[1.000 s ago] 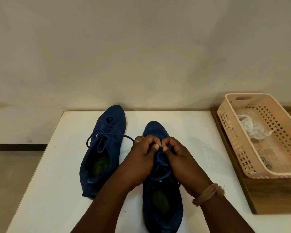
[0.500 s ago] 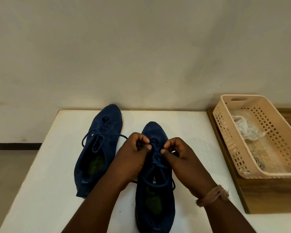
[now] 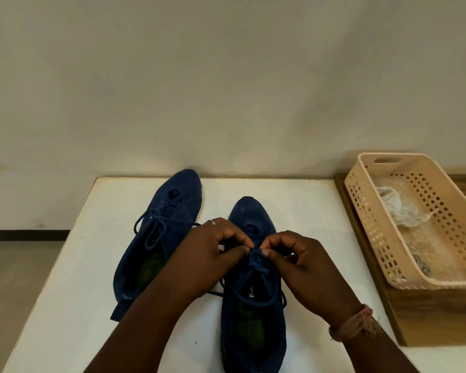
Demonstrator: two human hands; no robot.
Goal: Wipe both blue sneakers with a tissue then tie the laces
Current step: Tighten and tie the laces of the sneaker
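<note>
Where writing is concerned, only a small white tongue label [image 3: 251,291] on the right sneaker [image 3: 253,305] noted, its characters too small to read. Right sneaker placed toe away on the white table [image 3: 65,292], just right of the left sneaker [image 3: 156,238], the two lying close side by side. Left sneaker's laces [image 3: 156,224] seen in a tied bow. Left hand [image 3: 207,254] positioned over the right sneaker's near-left side, fingers curled, pinching the right sneaker's lace [image 3: 256,261] at the knot. Right hand [image 3: 301,265] set opposite, likewise curled and pinching the same lace, thumbs almost meeting above the eyelets. Lace loops trailing toward the shoe opening. Ring on left hand, woven band on right wrist. Well right of the right sneaker: beige perforated basket [image 3: 374,238] on a wooden tray [image 3: 428,316], crumpled tissue [image 3: 398,208] inside
</note>
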